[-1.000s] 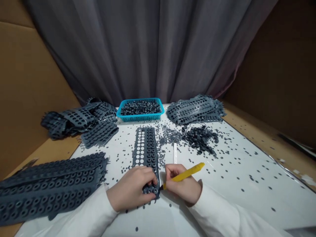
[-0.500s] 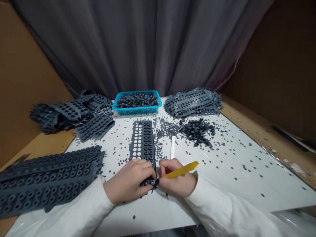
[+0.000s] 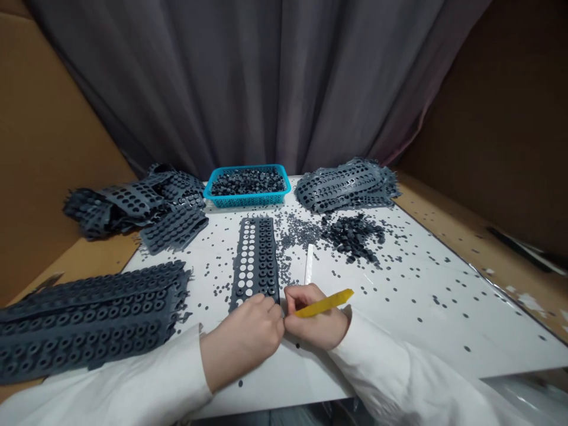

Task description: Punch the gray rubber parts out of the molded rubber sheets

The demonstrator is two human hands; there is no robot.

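A dark grey rubber sheet (image 3: 255,254) lies lengthwise in front of me. Its left rows are mostly open round holes, while ring-shaped rubber pieces fill the right rows. My left hand (image 3: 251,334) is closed over the sheet's near end, knuckles up. Its fingertips meet those of the other hand, and what they pinch is hidden. Just right of the sheet, my right hand (image 3: 315,319) grips a slim yellow tool (image 3: 326,303) like a pen, its back end pointing right. The tool's working tip is covered by my fingers.
A blue basket (image 3: 248,197) of small black pieces stands at the back. Punched rubber sheets (image 3: 348,186) are piled back right, with more (image 3: 133,201) back left. Ringed sheets (image 3: 102,319) lie near left. A black heap (image 3: 355,236), scattered discs and a white strip (image 3: 309,265) lie on the table.
My left hand has shifted down and right, its fingers curling in against my right fingertips. The sheet's near ring pieces are now covered. The right hand stays nearly in place with the yellow tool.
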